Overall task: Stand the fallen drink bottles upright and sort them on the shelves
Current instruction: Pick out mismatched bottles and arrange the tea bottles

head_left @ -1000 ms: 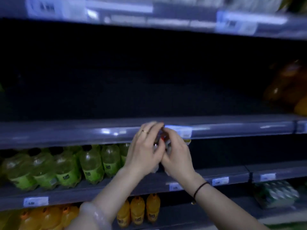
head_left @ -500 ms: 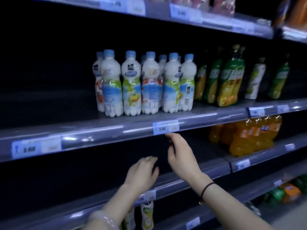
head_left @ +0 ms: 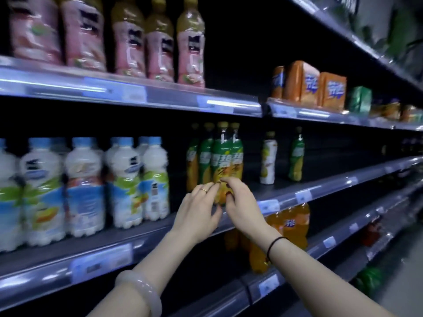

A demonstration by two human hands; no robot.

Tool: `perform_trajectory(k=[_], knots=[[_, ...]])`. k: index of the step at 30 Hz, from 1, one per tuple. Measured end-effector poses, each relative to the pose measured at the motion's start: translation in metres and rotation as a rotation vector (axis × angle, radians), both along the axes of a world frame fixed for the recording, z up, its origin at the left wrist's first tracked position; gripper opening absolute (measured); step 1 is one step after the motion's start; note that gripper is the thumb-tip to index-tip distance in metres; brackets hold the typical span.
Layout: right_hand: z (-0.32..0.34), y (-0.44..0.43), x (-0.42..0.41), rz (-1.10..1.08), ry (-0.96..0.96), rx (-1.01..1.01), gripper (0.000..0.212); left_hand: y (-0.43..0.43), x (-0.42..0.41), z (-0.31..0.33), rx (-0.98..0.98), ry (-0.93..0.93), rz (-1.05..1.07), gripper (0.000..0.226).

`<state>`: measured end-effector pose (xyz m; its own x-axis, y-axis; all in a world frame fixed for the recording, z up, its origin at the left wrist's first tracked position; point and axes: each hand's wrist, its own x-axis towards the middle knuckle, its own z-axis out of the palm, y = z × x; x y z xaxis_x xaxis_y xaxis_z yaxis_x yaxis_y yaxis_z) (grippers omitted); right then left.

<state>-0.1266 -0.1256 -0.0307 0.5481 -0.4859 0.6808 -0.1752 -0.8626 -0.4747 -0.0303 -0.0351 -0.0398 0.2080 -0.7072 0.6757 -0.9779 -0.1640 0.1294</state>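
Several green-and-yellow drink bottles (head_left: 225, 161) stand upright in a tight group on the middle shelf (head_left: 325, 187). My left hand (head_left: 198, 209) and my right hand (head_left: 241, 202) meet at the base of the front bottle. Fingers of both hands curl round its lower part, the left from the left side, the right from the front and right. Right of the group, a white-labelled bottle (head_left: 267, 157) and a green bottle (head_left: 296, 156) stand apart, upright. No fallen bottle shows in this view.
White bottles with blue caps (head_left: 128, 179) fill the middle shelf to the left. Pink bottles (head_left: 158, 40) stand on the shelf above, with orange packs (head_left: 306, 84) to their right. Orange bottles (head_left: 295, 225) sit on the shelf below.
The view has swung up and to the right along the shelves. Both hands rose from the lower shelf edge, where they held nothing, to the base of the green-and-yellow bottle.
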Motion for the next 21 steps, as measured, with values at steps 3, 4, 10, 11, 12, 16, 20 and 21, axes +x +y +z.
perform_trajectory(k=[3, 4, 10, 11, 12, 16, 20, 21], knots=[[0.011, -0.071, -0.025, 0.011, 0.008, 0.007, 0.046, -0.075, -0.024, 0.01, -0.042, 0.119, -0.029, 0.056], [0.014, -0.096, -0.033, 0.01, 0.009, 0.025, 0.044, -0.1, -0.031, 0.012, -0.053, 0.17, -0.044, 0.056], [0.021, -0.231, -0.047, -0.013, -0.046, 0.19, 0.035, -0.232, -0.055, 0.026, -0.098, 0.502, -0.113, 0.056], [0.02, -0.25, -0.046, -0.011, -0.049, 0.2, 0.032, -0.25, -0.053, 0.028, -0.098, 0.516, -0.106, 0.056], [0.02, -0.269, -0.043, -0.006, -0.053, 0.207, 0.028, -0.269, -0.05, 0.031, -0.102, 0.523, -0.1, 0.057], [0.022, -0.333, -0.035, -0.101, -0.05, 0.199, 0.03, -0.342, -0.03, 0.041, -0.147, 0.623, -0.118, 0.054], [0.026, -0.386, -0.028, -0.45, -0.071, 0.122, 0.047, -0.395, -0.016, 0.047, -0.245, 0.816, -0.139, 0.06], [0.031, -0.397, -0.028, -0.494, -0.114, 0.164, 0.056, -0.405, -0.015, 0.049, -0.257, 0.869, -0.141, 0.063]])
